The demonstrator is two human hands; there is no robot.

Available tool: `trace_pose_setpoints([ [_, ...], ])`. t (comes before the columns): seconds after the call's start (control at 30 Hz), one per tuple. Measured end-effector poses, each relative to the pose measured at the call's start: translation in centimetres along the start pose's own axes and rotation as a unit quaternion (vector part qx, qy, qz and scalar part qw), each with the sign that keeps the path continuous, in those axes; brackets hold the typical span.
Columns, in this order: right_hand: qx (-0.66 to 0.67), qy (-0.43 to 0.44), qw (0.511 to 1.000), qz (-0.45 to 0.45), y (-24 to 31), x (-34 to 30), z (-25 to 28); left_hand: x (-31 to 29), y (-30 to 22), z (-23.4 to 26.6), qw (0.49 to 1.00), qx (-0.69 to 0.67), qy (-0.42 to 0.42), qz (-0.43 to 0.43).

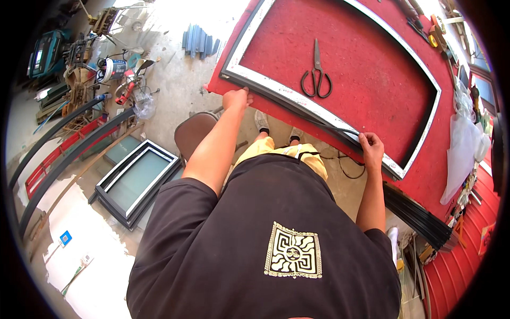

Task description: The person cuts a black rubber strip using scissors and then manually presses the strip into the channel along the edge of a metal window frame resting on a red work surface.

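Note:
A window frame (297, 94) with a white-filmed face, dark sides and one curved edge lies on the red work table (366, 64). Along its near side runs a thin black rubber strip (330, 127), lifted in a slight bow toward the right. My left hand (237, 99) pinches at the frame's near edge by the left corner, on the strip as far as its fingers show. Farther right, my right hand (371, 147) has the strip between thumb and fingers, close over the frame. Black-handled scissors (317, 74) lie on the table inside the frame.
A brown stool (192, 133) stands by my left forearm. Glazed window sashes (137, 181) are stacked on the floor to the left. Dark profiles (417, 217) lie below the table's right side. Plastic sheeting (461, 149) and tools crowd the right edge.

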State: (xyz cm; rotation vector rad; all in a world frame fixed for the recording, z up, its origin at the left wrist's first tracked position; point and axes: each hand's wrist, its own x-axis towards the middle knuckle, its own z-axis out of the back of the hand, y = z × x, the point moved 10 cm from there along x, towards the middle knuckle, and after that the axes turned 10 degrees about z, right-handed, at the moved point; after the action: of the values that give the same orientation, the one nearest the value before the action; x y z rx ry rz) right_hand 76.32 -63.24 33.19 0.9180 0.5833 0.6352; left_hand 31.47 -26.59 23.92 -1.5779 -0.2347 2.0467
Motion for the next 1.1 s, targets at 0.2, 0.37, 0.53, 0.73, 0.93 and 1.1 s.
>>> trace_pose_setpoints([
  [0.2, -0.005, -0.01, 1.0, 0.0, -0.1, -0.2, 0.2, 0.9, -0.4, 1.6, 0.999, -0.026, 0.007, -0.023],
  [0.37, 0.001, -0.009, 1.0, -0.005, -0.3, -0.2, 0.2, 0.7, -1.5, 2.0, 1.0, 0.0, -0.02, 0.002],
  [0.53, 0.004, -0.014, 1.0, -0.002, 0.1, -0.6, 0.3, 1.0, -0.4, 1.8, 0.998, -0.051, 0.006, 0.026],
  [0.73, -0.004, 0.01, 1.0, -0.007, 0.2, -0.2, 0.3, 0.5, -1.5, 2.5, 1.0, -0.014, 0.001, -0.012],
  [0.93, -0.015, 0.027, 0.999, 0.01, 0.3, -0.3, 0.3, 0.3, 0.6, 0.1, 0.998, -0.021, 0.025, -0.05],
  [1.1, -0.007, 0.033, 0.999, 0.008, 0.1, -0.1, 0.3, -1.7, 2.3, -2.6, 0.997, -0.058, 0.02, -0.036],
])
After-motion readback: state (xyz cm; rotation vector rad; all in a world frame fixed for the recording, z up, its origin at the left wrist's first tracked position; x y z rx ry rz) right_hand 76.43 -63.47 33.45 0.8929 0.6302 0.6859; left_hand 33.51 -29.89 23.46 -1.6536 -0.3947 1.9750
